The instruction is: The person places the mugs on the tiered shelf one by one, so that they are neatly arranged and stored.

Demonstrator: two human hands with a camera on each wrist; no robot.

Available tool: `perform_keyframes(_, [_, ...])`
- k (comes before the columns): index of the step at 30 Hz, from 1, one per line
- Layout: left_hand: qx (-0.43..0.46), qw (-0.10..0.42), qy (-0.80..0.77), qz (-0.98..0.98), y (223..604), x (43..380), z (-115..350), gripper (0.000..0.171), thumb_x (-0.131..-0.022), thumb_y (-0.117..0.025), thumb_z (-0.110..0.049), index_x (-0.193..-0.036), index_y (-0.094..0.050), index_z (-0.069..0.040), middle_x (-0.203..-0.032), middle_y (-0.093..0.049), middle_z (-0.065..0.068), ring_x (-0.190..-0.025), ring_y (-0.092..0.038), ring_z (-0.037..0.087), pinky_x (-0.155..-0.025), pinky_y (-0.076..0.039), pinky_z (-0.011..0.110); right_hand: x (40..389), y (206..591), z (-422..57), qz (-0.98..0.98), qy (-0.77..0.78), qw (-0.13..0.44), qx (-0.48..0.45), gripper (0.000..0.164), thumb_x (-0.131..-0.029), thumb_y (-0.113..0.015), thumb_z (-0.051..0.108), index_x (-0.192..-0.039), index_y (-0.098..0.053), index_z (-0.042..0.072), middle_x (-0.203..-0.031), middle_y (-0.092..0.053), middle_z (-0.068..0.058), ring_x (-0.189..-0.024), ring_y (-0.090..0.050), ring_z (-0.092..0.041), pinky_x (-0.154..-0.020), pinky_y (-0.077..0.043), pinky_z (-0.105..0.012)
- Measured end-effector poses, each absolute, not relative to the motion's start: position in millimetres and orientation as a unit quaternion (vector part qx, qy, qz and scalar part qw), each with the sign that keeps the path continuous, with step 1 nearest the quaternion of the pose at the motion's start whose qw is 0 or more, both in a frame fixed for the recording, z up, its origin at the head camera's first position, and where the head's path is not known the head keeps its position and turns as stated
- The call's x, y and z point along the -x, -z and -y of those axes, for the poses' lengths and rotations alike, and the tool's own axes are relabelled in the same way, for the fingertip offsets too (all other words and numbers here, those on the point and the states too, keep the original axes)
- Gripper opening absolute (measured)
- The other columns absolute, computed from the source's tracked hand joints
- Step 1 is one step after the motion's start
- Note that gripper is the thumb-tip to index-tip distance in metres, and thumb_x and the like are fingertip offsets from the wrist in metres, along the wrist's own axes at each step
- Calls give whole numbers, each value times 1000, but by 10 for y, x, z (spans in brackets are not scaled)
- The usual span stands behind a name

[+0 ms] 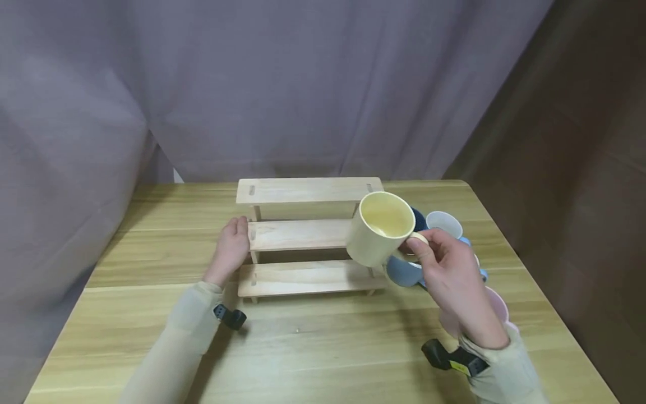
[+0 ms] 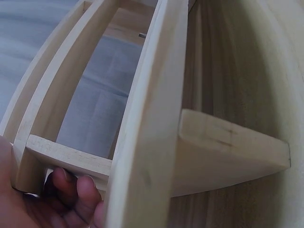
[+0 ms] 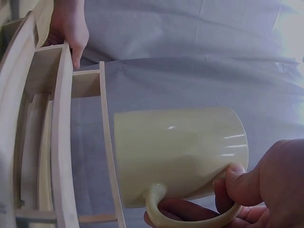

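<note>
A pale yellow mug (image 1: 370, 247) is held up by its handle in my right hand (image 1: 456, 278), mouth tilted toward me in the head view. It overlaps the right end of a three-tier wooden shelf (image 1: 303, 235). The right wrist view shows the thumb pressed near the handle's top and fingers passing through the loop of the mug (image 3: 180, 156). My left hand (image 1: 232, 247) grips the left end of the shelf at the middle tier. In the left wrist view its fingers (image 2: 85, 194) curl against the wooden side piece (image 2: 71, 156).
Several mugs stand right of the shelf, partly hidden by my right hand: a dark blue mug (image 1: 419, 219), a mug with a pale inside (image 1: 444, 223), a blue mug (image 1: 404, 273) and a pink mug (image 1: 498, 303). A grey curtain (image 1: 277, 84) hangs behind the wooden table (image 1: 303, 359).
</note>
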State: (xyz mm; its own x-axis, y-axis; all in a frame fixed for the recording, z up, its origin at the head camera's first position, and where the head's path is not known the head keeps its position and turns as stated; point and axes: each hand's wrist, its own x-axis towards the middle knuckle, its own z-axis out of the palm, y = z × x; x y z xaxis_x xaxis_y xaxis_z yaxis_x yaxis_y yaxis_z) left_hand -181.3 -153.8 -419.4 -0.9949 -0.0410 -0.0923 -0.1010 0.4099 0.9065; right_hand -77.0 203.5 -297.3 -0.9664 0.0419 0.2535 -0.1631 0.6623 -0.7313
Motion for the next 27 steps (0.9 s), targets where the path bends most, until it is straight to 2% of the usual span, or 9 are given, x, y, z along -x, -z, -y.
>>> perform_keyframes(2, [44,28,-544,-837,4199,1816,1523,62,-106,-18,-43,-133,-41,9,-81,-49,16,-63,-52,27,-78,-52,44,844,2962,-1998,897,-421,127,-45,28,-98,-60,31,-96,-68,4,-89,-73,-5,-83,-70,-15,-68,-51,-17])
perform_keyframes(3, [44,29,-544,-837,4200,1816,1516,64,-106,-18,-43,-138,-37,10,-85,-50,17,-64,-52,27,-86,-51,45,876,2957,-1982,895,-425,126,-50,29,-98,-59,32,-97,-68,4,-89,-73,-5,-83,-70,-16,-67,-51,-18])
perform_keyframes(6, [48,34,-543,-838,4200,1806,1502,69,-106,-17,-45,-147,-24,10,-113,-53,30,-80,-56,32,-108,-35,49,963,2937,-1938,893,-428,127,-64,31,-98,-59,33,-96,-68,4,-88,-73,-5,-82,-70,-17,-69,-51,-18])
perform_keyframes(8, [49,37,-542,-838,4197,1801,1495,72,-105,-16,-48,-148,-22,10,-120,-48,32,-86,-55,36,-113,-26,49,1016,2920,-1908,892,-428,126,-70,32,-98,-58,34,-96,-68,4,-88,-73,-5,-82,-70,-18,-69,-51,-19])
perform_keyframes(12, [48,37,-545,-836,4188,1798,1480,73,-104,-15,-50,-147,-26,8,-113,-50,31,-90,-56,39,-108,-34,50,1123,2873,-1842,888,-435,127,-78,33,-98,-58,34,-98,-68,3,-89,-73,-6,-83,-70,-19,-70,-50,-21])
perform_keyframes(16, [52,39,-546,-835,4182,1797,1458,76,-104,-16,-52,-149,-17,8,-149,-28,32,-132,-37,41,-115,-21,48,1237,2813,-1772,887,-438,122,-78,35,-99,-57,37,-100,-68,4,-90,-73,-5,-84,-69,-18,-67,-48,-24])
perform_keyframes(23, [50,41,-544,-837,4202,1784,1388,77,-103,-14,-53,-150,-13,9,-148,-27,33,-122,-46,44,-116,-17,48,1462,2779,-1658,879,-453,116,-88,34,-98,-58,35,-102,-68,3,-90,-73,-9,-86,-68,-18,-66,-46,-25])
perform_keyframes(25, [51,36,-540,-839,4214,1778,1374,77,-103,-15,-53,-150,-15,9,-155,-18,28,-139,-28,40,-117,-14,47,1516,2789,-1627,878,-455,118,-86,34,-98,-58,34,-103,-68,2,-89,-73,-9,-84,-68,-19,-66,-47,-25])
perform_keyframes(27, [47,35,-539,-840,4222,1770,1363,76,-104,-15,-52,-147,-22,10,-144,-35,32,-130,-42,41,-115,-22,48,1564,2802,-1598,877,-459,117,-84,33,-98,-59,33,-102,-69,2,-88,-72,-10,-83,-68,-19,-67,-48,-24])
